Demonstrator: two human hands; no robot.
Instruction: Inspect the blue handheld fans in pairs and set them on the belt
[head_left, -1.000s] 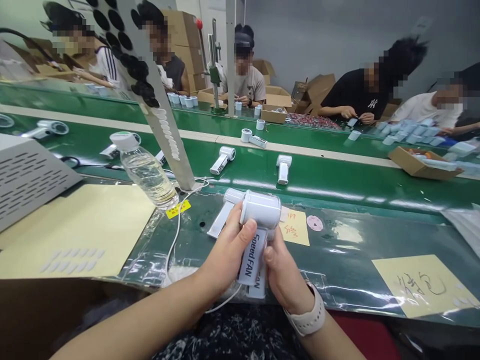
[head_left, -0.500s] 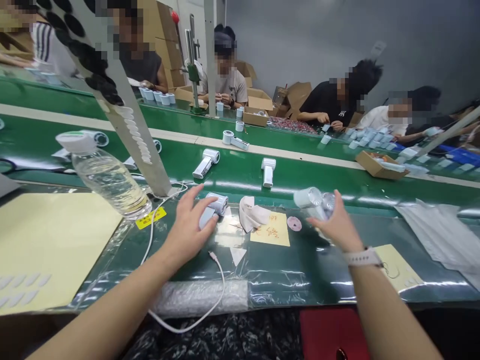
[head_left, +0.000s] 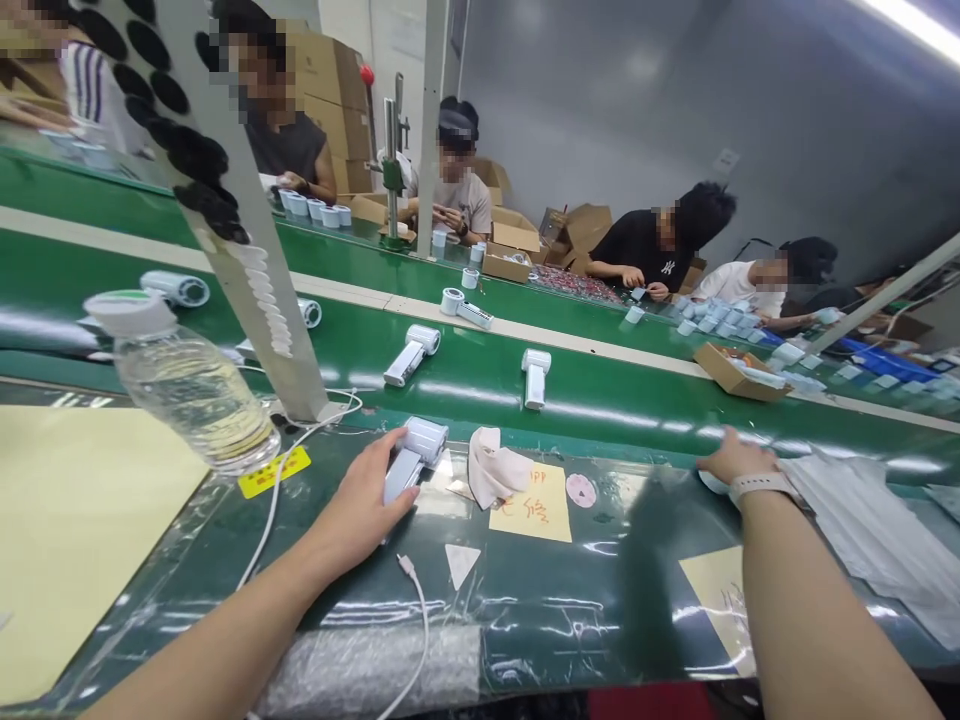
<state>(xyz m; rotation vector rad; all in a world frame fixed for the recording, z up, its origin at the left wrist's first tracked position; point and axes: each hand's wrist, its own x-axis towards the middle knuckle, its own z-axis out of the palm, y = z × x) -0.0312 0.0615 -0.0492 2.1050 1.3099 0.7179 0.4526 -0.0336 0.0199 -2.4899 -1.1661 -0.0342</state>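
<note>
Handheld fan [head_left: 414,460] sits under our left hand [head_left: 364,505], loosely cupped around it; our right hand [head_left: 731,462] lies flat, and we cannot tell its grip. Lifting the fan would need a firmer hold.

Handheld fan [head_left: 412,462] under left hand [head_left: 358,508], cloth [head_left: 493,467] just right, water bottle [head_left: 193,402] left, more fans [head_left: 411,355] on conveyor belt [head_left: 622,375] behind
</note>
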